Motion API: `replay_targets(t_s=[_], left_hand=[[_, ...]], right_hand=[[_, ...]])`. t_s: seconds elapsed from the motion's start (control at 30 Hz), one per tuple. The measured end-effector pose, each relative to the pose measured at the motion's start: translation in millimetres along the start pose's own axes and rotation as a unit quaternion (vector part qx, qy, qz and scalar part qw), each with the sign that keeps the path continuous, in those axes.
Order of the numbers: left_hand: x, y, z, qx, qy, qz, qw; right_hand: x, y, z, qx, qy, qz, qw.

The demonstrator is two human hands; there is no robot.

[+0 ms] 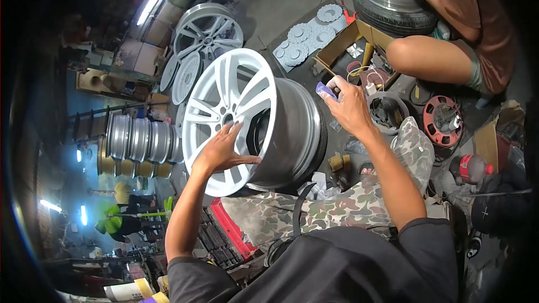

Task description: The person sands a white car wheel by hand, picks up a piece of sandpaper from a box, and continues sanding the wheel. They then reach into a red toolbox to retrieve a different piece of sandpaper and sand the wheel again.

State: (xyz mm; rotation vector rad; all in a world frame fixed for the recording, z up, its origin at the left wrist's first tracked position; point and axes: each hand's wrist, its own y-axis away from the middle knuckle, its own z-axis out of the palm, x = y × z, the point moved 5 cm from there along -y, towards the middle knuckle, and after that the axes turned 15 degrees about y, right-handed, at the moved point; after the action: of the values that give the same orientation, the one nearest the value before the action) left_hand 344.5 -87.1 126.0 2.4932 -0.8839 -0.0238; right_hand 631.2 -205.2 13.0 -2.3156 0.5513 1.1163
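A large alloy wheel rim [227,78], its spoked face coated white and its barrel bare grey metal, stands tilted in front of me. My left hand [223,148] lies over the lower spokes near the hub, fingers stretched and thumb spread to the right. To the right of the barrel, my right hand [349,104] is raised in the air, apart from the wheel. Between its thumb and fingers is a small purple pad [324,90]. Pale dust shows on the fingertips of this hand.
Another person [449,50] sits at the upper right, a hand on a rim over a tyre [393,19]. A cardboard box [342,42] of supplies, a red cable reel [443,120] and a bottle [471,169] lie rightward. Stacked rims [140,137] stand left.
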Motion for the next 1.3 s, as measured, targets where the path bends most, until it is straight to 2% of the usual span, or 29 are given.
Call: replay_targets(t_s=[0.07, 0.13, 0.17, 0.2, 0.27, 0.3, 0.33, 0.43, 0.5, 0.57, 0.63, 0.73, 0.8, 0.87, 0.9, 0.93, 1.0, 1.03, 1.1, 1.13, 1.2, 1.3], left_hand=[[17.7, 6.3, 1.3, 0.034, 0.003, 0.016, 0.999], [31.9, 4.3, 11.3, -0.024, 0.078, -0.008, 0.997], [31.0, -0.7, 21.4, 0.052, 0.092, 0.096, 0.99], [34.4, -7.2, 28.5, 0.057, 0.096, 0.096, 0.989], [41.5, -23.8, 42.8, 0.066, 0.124, 0.022, 0.99], [46.3, -27.5, 47.5, 0.118, 0.125, 0.024, 0.985], [47.2, -31.8, 56.7, 0.121, 0.129, 0.025, 0.984], [53.4, -22.5, 58.8, 0.286, 0.177, 0.09, 0.937], [48.2, -8.4, 57.7, 0.268, 0.211, 0.076, 0.937], [45.8, 1.4, 50.8, 0.249, 0.245, 0.061, 0.935], [42.4, 7.7, 48.0, 0.183, 0.187, -0.005, 0.965], [48.6, -8.0, 45.5, 0.221, 0.142, 0.03, 0.964], [54.0, -25.0, 42.7, 0.231, 0.116, 0.019, 0.966], [69.6, -24.7, 21.9, 0.309, 0.301, 0.13, 0.893], [72.0, -23.4, 14.8, 0.269, 0.38, 0.112, 0.878], [69.0, -25.0, 12.3, 0.272, 0.384, 0.112, 0.875], [73.4, -22.2, 7.5, 0.291, 0.246, 0.249, 0.89], [62.2, -25.9, 11.0, 0.294, 0.251, 0.247, 0.888], [55.5, -33.2, 27.2, 0.221, 0.028, 0.285, 0.932], [52.7, -32.0, 29.3, 0.224, 0.03, 0.282, 0.932], [51.4, -30.6, 41.3, 0.159, -0.003, 0.266, 0.951], [45.5, -19.7, 48.2, 0.162, -0.027, 0.276, 0.947]], right_hand=[[1.6, -0.2, 0.7, -0.016, -0.01, 0.01, 1.0], [4.5, -0.6, 4.9, -0.026, -0.047, 0.03, 0.998], [4.9, -1.4, 6.9, -0.027, -0.044, 0.025, 0.998], [7.5, -1.2, 11.7, -0.041, -0.061, 0.037, 0.997], [11.5, 0.2, 20.6, -0.056, -0.074, 0.044, 0.995], [13.6, 1.1, 24.6, -0.056, -0.09, 0.045, 0.993], [14.6, 1.9, 27.5, -0.057, -0.105, 0.046, 0.992], [11.1, 4.0, 29.6, -0.049, -0.112, 0.024, 0.992], [3.9, 5.3, 24.3, -0.053, -0.12, 0.015, 0.991], [-5.5, 7.5, 18.7, -0.137, -0.014, 0.035, 0.99], [-10.6, 7.5, 23.2, -0.148, -0.004, 0.026, 0.989], [-16.1, 6.7, 29.3, -0.133, -0.004, 0.013, 0.991], [-15.3, 7.8, 38.1, -0.113, -0.009, 0.001, 0.994], [-7.2, 7.2, 50.0, -0.118, -0.116, 0.033, 0.986], [-9.0, 7.9, 51.8, -0.132, -0.15, 0.051, 0.979], [-9.4, 7.2, 52.0, -0.134, -0.146, 0.048, 0.979], [-8.3, 7.5, 58.5, -0.171, -0.221, 0.061, 0.958], [-7.4, 7.6, 60.3, -0.175, -0.216, 0.059, 0.959], [-7.7, 7.3, 65.5, -0.198, -0.273, 0.063, 0.939], [-8.6, 7.5, 67.0, -0.202, -0.271, 0.06, 0.939], [-12.7, 7.2, 67.9, -0.207, -0.267, 0.048, 0.94], [-17.7, 9.3, 67.1, -0.194, -0.254, 0.075, 0.944]])
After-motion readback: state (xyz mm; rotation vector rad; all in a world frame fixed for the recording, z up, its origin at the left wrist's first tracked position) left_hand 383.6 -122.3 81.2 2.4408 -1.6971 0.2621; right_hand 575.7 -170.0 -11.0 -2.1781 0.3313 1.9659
